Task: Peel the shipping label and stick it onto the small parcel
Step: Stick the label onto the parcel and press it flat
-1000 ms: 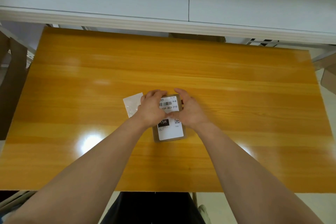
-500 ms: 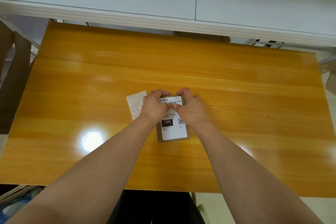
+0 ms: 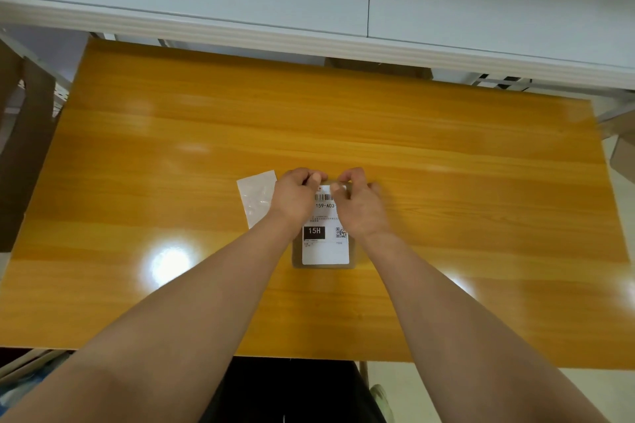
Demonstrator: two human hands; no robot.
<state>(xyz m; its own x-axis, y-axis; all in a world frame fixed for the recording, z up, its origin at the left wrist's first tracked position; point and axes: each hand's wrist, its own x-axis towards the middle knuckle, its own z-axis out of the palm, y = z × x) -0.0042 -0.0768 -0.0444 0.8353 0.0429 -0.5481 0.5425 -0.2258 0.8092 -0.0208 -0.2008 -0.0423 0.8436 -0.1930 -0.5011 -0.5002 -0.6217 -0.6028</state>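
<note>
Head view. One small parcel (image 3: 325,251), brown and flat, lies on the orange wooden table (image 3: 446,182), slightly nearer the front edge than the middle. No container is open to view; the contents of the parcel cannot be seen. One white shipping label (image 3: 326,247) sits on the parcel's upper face, covering most of it, with a thin brown margin showing at the near edge and both sides. The long axis of parcel and label runs away from the person, toward the far edge of the table. The print reads upright from the person's side: barcode at the far end, a black block marked "15H" and a QR code further down, blank white at the near end.

The left hand (image 3: 295,197) and right hand (image 3: 360,206) both rest on the far end of the parcel, fingers curled, fingertips pressing at the label's far edge. Whether either hand pinches the label or only presses it cannot be told.

One glossy backing sheet (image 3: 256,197) lies flat on the table just left of the parcel, partly under the left hand.
</note>
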